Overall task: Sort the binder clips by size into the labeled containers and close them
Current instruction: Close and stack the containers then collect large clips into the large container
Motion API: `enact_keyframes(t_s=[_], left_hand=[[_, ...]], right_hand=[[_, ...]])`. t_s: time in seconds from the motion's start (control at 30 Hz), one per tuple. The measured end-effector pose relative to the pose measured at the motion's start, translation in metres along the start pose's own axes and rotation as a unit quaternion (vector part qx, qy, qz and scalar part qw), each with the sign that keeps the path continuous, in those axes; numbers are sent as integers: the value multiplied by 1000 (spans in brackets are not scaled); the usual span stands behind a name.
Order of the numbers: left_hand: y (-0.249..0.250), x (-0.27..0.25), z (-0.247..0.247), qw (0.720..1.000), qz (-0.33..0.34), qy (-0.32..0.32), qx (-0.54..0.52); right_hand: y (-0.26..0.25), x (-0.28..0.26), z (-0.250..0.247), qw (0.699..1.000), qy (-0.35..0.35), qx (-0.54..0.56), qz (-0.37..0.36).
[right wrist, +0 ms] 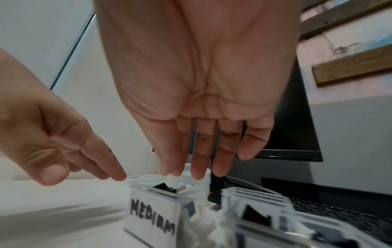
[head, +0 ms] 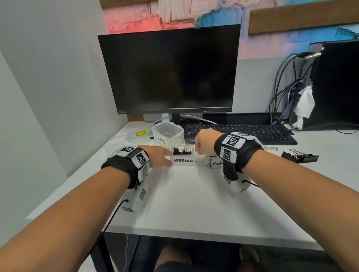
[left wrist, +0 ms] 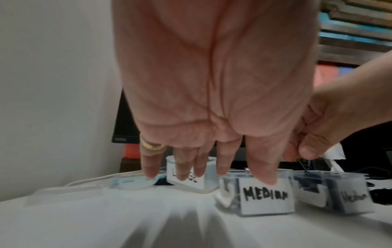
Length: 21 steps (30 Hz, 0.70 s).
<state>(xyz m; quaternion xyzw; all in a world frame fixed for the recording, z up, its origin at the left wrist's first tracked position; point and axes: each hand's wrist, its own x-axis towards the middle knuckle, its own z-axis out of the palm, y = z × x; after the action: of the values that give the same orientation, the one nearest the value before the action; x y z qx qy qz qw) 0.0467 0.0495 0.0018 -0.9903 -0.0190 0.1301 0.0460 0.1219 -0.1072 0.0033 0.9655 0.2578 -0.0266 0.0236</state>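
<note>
A clear box labelled MEDIUM (head: pixel 183 160) (left wrist: pixel 265 199) (right wrist: pixel 152 216) holds black binder clips (head: pixel 180 150) (right wrist: pixel 164 186). My left hand (head: pixel 159 157) (left wrist: pixel 203 174) is at its left side, fingers straight, thumb tip on the front rim. My right hand (head: pixel 203 144) (right wrist: pixel 191 167) hangs between this box and a second Medium box (head: pixel 215 163) (left wrist: pixel 352 198), with thumb and fingertips pinching a small black clip (left wrist: pixel 303 165). An open LARGE tub (head: pixel 168 134) (left wrist: pixel 191 179) stands behind. Bigger clips (head: pixel 300 156) lie loose at the right.
A translucent lid (head: pixel 138 135) lies left of the LARGE tub. Behind the boxes are a dark monitor (head: pixel 171 69) and a black keyboard (head: pixel 247 132), and a computer tower (head: pixel 342 81) with cables stands at the right. A wall (head: pixel 37 91) borders the white desk (head: pixel 188 197) on the left.
</note>
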Motion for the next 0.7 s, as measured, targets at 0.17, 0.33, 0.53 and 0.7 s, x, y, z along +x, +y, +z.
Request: enact_keyframes(t_s=[0.17, 0.33, 0.53, 0.7], left_hand=[[-36, -6, 12, 997, -65, -44, 12], [-72, -9, 28, 989, -116, -86, 36], [-106, -9, 35, 979, -120, -146, 79], [-139, -1, 37, 971, -139, -175, 79]], right_hand=[[-34, 11, 1, 999, -4, 4, -43], [-60, 24, 5, 995, 24, 56, -80], [-99, 51, 7, 992, 18, 59, -107], [-132, 78, 5, 990, -20, 30, -134]])
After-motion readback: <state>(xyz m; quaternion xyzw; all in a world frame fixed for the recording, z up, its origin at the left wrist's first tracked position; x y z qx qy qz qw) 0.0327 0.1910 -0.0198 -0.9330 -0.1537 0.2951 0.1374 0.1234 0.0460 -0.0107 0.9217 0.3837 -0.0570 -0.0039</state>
